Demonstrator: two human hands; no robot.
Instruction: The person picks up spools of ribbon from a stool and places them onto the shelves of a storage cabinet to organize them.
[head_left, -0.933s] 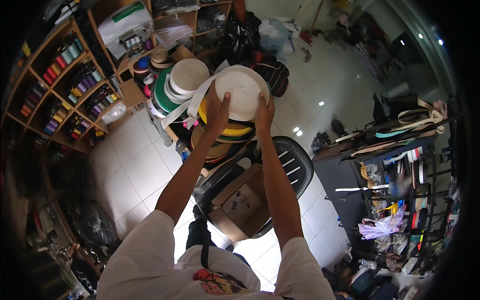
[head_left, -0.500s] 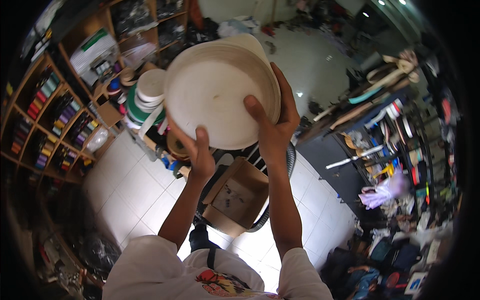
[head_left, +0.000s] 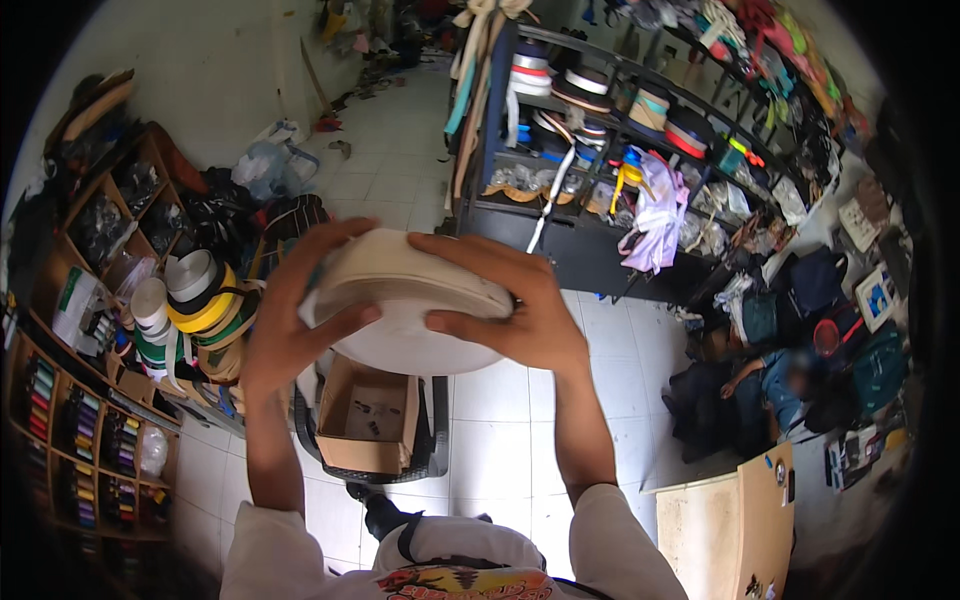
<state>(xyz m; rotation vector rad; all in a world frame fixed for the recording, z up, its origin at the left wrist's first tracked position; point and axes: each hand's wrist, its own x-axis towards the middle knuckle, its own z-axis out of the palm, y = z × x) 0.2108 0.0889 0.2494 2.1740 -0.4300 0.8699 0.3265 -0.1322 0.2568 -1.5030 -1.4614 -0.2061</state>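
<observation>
Out in front of my chest I hold a wide, thick roll of off-white webbing between both hands. It is tilted, so that its wound edge faces up and its pale flat side shows below. My left hand grips the left end, fingers over the top and thumb on the flat side. On the opposite end, my right hand clasps it the same way, its thumb close to the left one. Below the roll stands an open cardboard box with a few small dark bits on its bottom.
A black plastic frame surrounds the box. Stacked tape rolls and thread cubbies stand at left. Ahead is a dark rack of straps and rolls. Another person sits at right, beyond a wooden table.
My view has swung right, bringing the rack to the middle. The roll has come lower and tipped from face-on to nearly edge-on, still in both hands.
</observation>
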